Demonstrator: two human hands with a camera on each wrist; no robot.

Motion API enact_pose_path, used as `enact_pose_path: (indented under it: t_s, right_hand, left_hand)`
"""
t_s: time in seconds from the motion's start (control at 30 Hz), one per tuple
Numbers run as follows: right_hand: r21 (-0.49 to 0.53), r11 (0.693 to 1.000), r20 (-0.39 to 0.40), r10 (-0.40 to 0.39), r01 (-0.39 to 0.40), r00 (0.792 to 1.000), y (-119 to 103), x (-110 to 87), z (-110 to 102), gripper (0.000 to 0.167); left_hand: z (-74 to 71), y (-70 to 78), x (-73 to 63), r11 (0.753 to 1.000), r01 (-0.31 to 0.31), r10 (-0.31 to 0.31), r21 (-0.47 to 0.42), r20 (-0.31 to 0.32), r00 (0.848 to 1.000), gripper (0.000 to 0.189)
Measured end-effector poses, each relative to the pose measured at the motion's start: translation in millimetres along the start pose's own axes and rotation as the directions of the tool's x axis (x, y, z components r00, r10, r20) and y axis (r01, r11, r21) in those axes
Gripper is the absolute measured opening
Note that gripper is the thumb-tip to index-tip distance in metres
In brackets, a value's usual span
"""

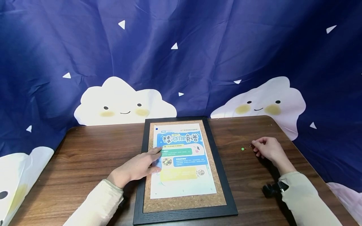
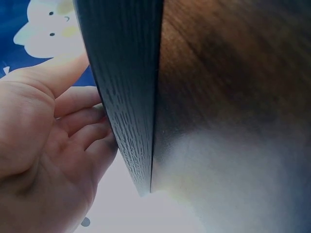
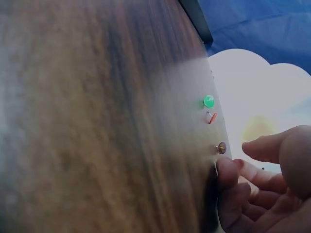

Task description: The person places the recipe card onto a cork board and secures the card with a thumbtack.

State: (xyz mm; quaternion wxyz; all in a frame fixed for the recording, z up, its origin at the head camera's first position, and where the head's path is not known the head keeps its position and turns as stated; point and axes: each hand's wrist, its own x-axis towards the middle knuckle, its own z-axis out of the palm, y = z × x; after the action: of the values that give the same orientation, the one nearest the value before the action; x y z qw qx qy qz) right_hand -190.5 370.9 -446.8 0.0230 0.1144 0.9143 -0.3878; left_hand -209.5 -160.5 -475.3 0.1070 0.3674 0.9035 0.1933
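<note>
A black-framed cork board lies in the middle of the wooden table. A colourful printed poster lies on it, held by a blue pin at its top left corner. My left hand rests flat on the poster's left edge with its fingers straight; the left wrist view shows that hand beside the frame's black edge. My right hand is on the table to the right of the board. Its thumb and fingertips are apart, just short of a brownish pin.
A green pin and an orange pin lie on the table just past the brownish one; the green pin also shows in the head view. A dark blue curtain with white clouds hangs behind the table.
</note>
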Motion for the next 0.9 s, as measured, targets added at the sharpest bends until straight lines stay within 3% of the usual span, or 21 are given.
enact_pose_path:
  t_s: [0.03,0.13,0.23,0.5,0.57,0.67,0.7,0.9]
  right_hand:
    - [-0.019,1.000,0.007,0.008,-0.008,1.000,0,1.1,-1,0.038]
    - [-0.094,0.995,0.026,0.032,-0.029,0.999,-3,4.7,-1,0.042]
    - [-0.167,0.985,0.038,0.058,-0.051,0.998,-7,8.3,-1,0.044]
    - [-0.178,0.980,0.053,0.101,-0.090,0.994,-13,11.7,1,0.030]
    - [-0.159,0.984,0.063,0.097,-0.086,0.993,-14,11.9,1,0.028]
    - [-0.100,0.992,0.086,0.089,-0.080,0.992,-13,12.3,1,0.024]
    - [-0.072,0.994,0.096,0.087,-0.080,0.992,-12,12.3,0,0.023]
    - [0.050,0.995,0.146,0.078,-0.086,0.986,-9,12.1,0,0.024]
  left_hand:
    - [0.1,0.1,-0.3,1.000,-0.003,0.003,0.002,-0.003,1.000,0.076]
    - [-22.3,30.5,-7.8,1.000,0.027,-0.027,-0.009,0.024,0.999,0.068]
    - [-25.3,35.2,-9.3,0.999,0.045,-0.046,0.022,0.033,0.998,0.066]
    - [-22.8,30.7,-8.0,1.000,0.022,-0.022,-0.013,0.025,0.999,0.068]
    - [-17.0,21.7,-7.4,1.000,-0.009,0.009,-0.017,0.007,1.000,0.070]
    - [-14.7,17.1,-7.0,0.999,-0.034,0.034,-0.042,-0.006,0.999,0.073]
    - [-8.3,8.5,-5.8,0.998,-0.054,0.054,-0.024,-0.015,0.998,0.074]
    - [-7.8,9.3,-5.6,0.999,-0.049,0.049,-0.018,-0.014,0.999,0.073]
